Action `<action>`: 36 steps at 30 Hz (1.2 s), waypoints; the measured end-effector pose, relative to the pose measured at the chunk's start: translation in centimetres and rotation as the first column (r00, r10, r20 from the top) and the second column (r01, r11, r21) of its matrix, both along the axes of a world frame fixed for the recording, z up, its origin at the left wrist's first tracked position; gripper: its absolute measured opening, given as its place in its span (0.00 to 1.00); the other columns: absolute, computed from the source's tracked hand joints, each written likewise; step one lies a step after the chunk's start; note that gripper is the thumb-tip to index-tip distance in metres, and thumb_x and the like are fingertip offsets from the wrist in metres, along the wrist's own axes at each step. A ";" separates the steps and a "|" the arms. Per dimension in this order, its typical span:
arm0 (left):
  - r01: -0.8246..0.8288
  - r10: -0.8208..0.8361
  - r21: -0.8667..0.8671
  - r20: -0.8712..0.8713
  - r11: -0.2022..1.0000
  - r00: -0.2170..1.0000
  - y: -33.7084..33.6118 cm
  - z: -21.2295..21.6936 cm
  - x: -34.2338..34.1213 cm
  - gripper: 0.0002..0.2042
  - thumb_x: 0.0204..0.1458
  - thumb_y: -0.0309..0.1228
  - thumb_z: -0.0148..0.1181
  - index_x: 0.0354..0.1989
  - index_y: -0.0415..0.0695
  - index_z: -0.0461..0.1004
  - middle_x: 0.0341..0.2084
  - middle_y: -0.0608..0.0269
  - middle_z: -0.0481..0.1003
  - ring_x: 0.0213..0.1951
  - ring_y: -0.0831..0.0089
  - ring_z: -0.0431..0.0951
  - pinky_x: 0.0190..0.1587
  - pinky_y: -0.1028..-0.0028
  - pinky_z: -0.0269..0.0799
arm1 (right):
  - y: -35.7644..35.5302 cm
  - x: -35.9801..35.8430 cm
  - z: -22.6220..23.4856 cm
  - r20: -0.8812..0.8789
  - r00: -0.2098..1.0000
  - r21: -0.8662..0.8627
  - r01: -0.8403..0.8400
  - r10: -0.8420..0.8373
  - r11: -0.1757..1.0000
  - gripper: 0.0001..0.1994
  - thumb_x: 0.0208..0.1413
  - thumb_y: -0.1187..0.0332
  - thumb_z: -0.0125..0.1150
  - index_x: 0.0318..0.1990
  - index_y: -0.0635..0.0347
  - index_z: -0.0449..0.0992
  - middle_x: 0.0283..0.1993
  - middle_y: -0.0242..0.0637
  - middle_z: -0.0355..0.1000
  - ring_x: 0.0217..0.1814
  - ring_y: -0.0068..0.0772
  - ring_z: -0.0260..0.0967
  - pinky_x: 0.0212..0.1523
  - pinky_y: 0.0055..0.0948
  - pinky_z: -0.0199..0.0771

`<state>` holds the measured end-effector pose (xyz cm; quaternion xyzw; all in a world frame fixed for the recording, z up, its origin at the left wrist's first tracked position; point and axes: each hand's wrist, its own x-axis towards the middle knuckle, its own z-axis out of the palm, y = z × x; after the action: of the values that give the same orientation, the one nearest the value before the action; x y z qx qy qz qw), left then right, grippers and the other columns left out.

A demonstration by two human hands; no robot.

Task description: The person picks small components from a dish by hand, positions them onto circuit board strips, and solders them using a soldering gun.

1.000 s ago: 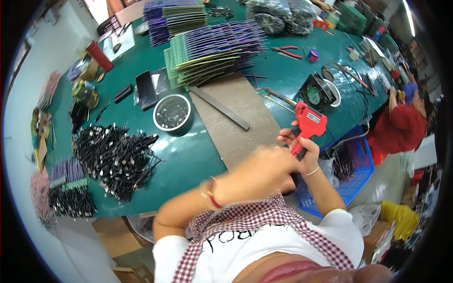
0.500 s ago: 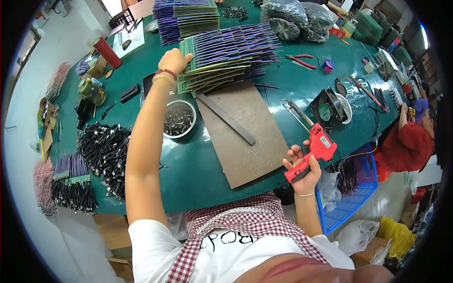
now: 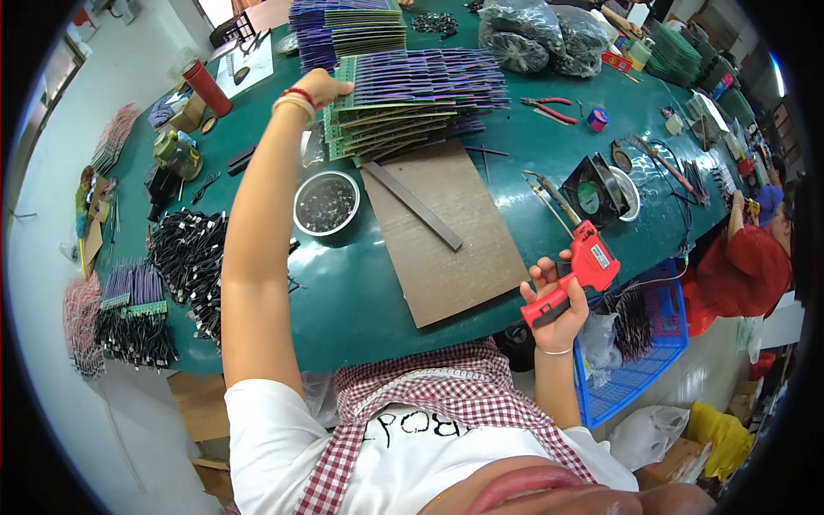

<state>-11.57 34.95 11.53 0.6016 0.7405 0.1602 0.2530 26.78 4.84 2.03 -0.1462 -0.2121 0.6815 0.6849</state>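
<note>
My left hand (image 3: pixel 321 87) reaches far forward, its fingers closed at the left green edge of the top circuit board in a tall stack of green boards with purple wires (image 3: pixel 421 90). Its fingertips are partly hidden. In my right hand (image 3: pixel 558 309) rests a red soldering gun (image 3: pixel 592 257) by its handle, the metal tip pointing up and left. Below the stack lies a brown board (image 3: pixel 446 266) with a dark flat metal bar (image 3: pixel 416 206) slanting across it. Left of that, a white bowl (image 3: pixel 298 210) contains small dark parts.
A second wired stack (image 3: pixel 365 30) stands behind. Bundled black cables (image 3: pixel 184 266) cover the left side. To the right are red pliers (image 3: pixel 549 110), a black fan (image 3: pixel 592 193) and a blue crate (image 3: pixel 631 390). A person in red (image 3: pixel 742 266) sits at the far right.
My left hand has moved slightly up and away along the stack's left edge. The right hand still holds the soldering gun, nearly unmoved. The whole view has shifted a little.
</note>
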 end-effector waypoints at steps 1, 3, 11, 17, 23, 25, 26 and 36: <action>-0.011 0.018 -0.046 0.164 0.999 0.986 0.6 -0.4 -1.8 0.19 0.44 0.44 0.64 0.18 0.40 0.68 0.12 0.68 0.62 0.12 0.78 0.57 0.15 0.76 0.51 | 0.1 0.0 0.1 0.005 1.000 0.001 -0.003 0.003 1.000 0.20 0.55 0.63 0.52 0.54 0.54 0.58 0.47 0.48 0.66 0.50 0.41 0.66 0.47 0.48 0.74; -0.014 0.024 -0.024 0.450 1.000 0.893 0.9 -0.6 -3.8 0.13 0.49 0.39 0.59 0.22 0.44 0.68 0.11 0.73 0.58 0.13 0.83 0.55 0.14 0.78 0.48 | -0.1 0.3 0.3 0.012 1.000 -0.013 -0.009 0.009 1.000 0.21 0.55 0.63 0.53 0.54 0.54 0.58 0.47 0.48 0.66 0.50 0.42 0.66 0.47 0.48 0.74; 0.162 -0.345 0.307 0.876 0.938 0.338 -7.6 1.2 -1.2 0.06 0.55 0.29 0.50 0.35 0.41 0.70 0.32 0.67 0.74 0.35 0.75 0.76 0.43 0.74 0.75 | -0.2 1.0 0.3 -0.034 0.999 0.050 -0.018 0.019 0.999 0.22 0.55 0.64 0.53 0.55 0.54 0.57 0.48 0.45 0.63 0.52 0.40 0.63 0.47 0.46 0.73; -0.011 -0.037 0.040 0.984 0.999 0.176 -26.2 -4.5 7.6 0.10 0.55 0.30 0.51 0.42 0.40 0.66 0.36 0.66 0.73 0.37 0.81 0.74 0.41 0.80 0.71 | -1.5 3.1 2.9 -0.211 0.977 0.174 0.006 0.031 0.985 0.25 0.53 0.65 0.55 0.57 0.56 0.55 0.49 0.43 0.56 0.51 0.35 0.56 0.46 0.44 0.76; -0.050 0.248 -0.245 0.964 0.968 0.090 -33.2 -11.6 11.1 0.11 0.56 0.33 0.52 0.39 0.38 0.65 0.36 0.58 0.74 0.35 0.74 0.77 0.36 0.75 0.76 | -0.4 2.0 3.1 -0.213 0.967 0.171 -0.105 0.141 0.980 0.24 0.53 0.65 0.56 0.57 0.55 0.57 0.53 0.46 0.57 0.55 0.38 0.54 0.48 0.45 0.72; -0.042 0.219 -0.228 0.843 0.973 0.492 -33.6 -12.3 10.4 0.11 0.56 0.35 0.52 0.37 0.38 0.65 0.33 0.59 0.74 0.31 0.73 0.77 0.31 0.75 0.77 | 0.6 1.0 1.8 -0.221 0.952 0.152 -0.182 0.213 0.971 0.24 0.53 0.64 0.56 0.57 0.55 0.58 0.56 0.48 0.57 0.59 0.41 0.53 0.52 0.48 0.69; 0.049 0.199 -0.264 0.823 0.963 0.532 -33.6 -12.1 9.7 0.12 0.56 0.36 0.52 0.33 0.38 0.67 0.27 0.59 0.75 0.27 0.76 0.77 0.26 0.76 0.74 | 0.9 0.2 1.2 -0.266 0.938 0.118 -0.197 0.222 0.973 0.24 0.53 0.64 0.55 0.57 0.54 0.58 0.58 0.49 0.57 0.63 0.45 0.51 0.57 0.52 0.63; 0.718 -0.487 0.554 -0.529 0.422 0.695 -17.4 -9.3 8.4 0.10 0.42 0.22 0.55 0.36 0.45 0.71 0.34 0.61 0.70 0.42 0.63 0.69 0.44 0.68 0.65 | 1.6 -4.2 -0.8 -0.105 0.982 0.048 -0.152 0.157 0.987 0.18 0.53 0.64 0.53 0.52 0.49 0.61 0.64 0.47 0.52 0.70 0.44 0.41 0.61 0.70 0.41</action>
<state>-3.16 17.54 2.19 0.8919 0.3700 0.2481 -0.0784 22.59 6.42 1.19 -0.0786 -0.1989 0.7352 0.6432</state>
